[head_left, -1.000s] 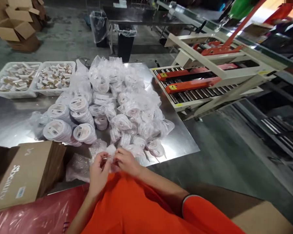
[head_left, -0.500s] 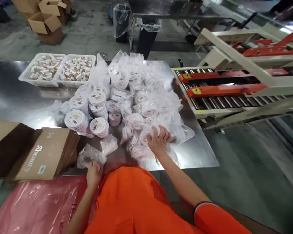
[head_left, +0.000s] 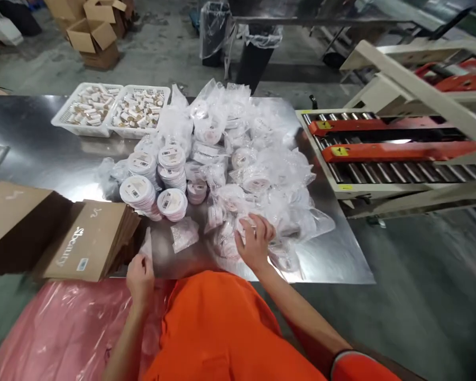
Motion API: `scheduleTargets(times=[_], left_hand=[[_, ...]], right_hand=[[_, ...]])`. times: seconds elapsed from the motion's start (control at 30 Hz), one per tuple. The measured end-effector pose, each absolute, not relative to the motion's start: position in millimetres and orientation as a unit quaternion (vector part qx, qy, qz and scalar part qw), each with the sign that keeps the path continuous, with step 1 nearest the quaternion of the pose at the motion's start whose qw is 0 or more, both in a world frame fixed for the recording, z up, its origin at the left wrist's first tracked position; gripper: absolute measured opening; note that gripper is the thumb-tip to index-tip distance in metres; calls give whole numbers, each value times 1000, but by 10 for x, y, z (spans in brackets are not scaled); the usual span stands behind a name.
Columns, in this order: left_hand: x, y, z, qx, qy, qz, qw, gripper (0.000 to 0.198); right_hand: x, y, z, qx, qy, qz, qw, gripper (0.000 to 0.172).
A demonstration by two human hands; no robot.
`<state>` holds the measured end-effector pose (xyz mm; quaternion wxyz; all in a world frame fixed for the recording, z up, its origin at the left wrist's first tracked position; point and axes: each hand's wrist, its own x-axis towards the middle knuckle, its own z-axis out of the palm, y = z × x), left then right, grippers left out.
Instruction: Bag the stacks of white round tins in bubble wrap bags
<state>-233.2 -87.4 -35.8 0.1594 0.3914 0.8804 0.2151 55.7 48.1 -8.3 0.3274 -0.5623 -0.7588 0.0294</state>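
Observation:
My left hand (head_left: 140,275) is closed on a clear plastic bag (head_left: 147,244), which stands up from its fingers at the table's front edge. My right hand (head_left: 255,242) curves its fingers round a stack of white discs (head_left: 244,226) in the front of a heap of clear bags (head_left: 267,177). Many of those bags contain similar round, pinkish-white discs. Between my hands a small bubble-wrap pouch (head_left: 184,234) lies flat. Behind it stand several unbagged stacks of round discs (head_left: 172,203) with barcode labels on top.
Two white baskets (head_left: 111,127) of small white-and-gold pieces sit at the table's far side. Flattened cartons (head_left: 88,241) and an open carton (head_left: 14,222) flank my left. A pink plastic-covered bundle (head_left: 71,323) lies below them. A roller conveyor (head_left: 381,172) adjoins on the right.
My left hand has moved left, and the plastic in it now stands up narrow instead of lying spread. My right hand stays at the heap, its fingers now round a white disc stack. The view has shifted.

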Motion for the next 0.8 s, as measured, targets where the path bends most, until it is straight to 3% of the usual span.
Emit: scheduleTargets(times=[0.07,0.17,0.27,0.4,0.57,0.67,0.8], left_hand=[[-2311,-867,-179,364,878,267,162,19],[-2147,-808,27,354,863,318,169,21],[-1903,-738,174,362,806,402,241,20],[-1756,-715,284,298,753,487,327,21],[-2033,-869,321,242,801,480,264,14],[-2227,-1034,345,235,859,429,153,14],[-2297,-1105,350,257,881,382,109,25]], right_hand=[[272,302,76,-510,-748,240,350,24],[-185,96,248,-418,-639,573,297,22],[-498,-11,336,-355,-565,711,221,28],[-563,22,333,-362,-590,693,202,12],[-478,268,164,-423,-587,657,213,3],[-564,461,141,-429,-563,675,210,17],[-856,843,257,-514,-608,522,306,52]])
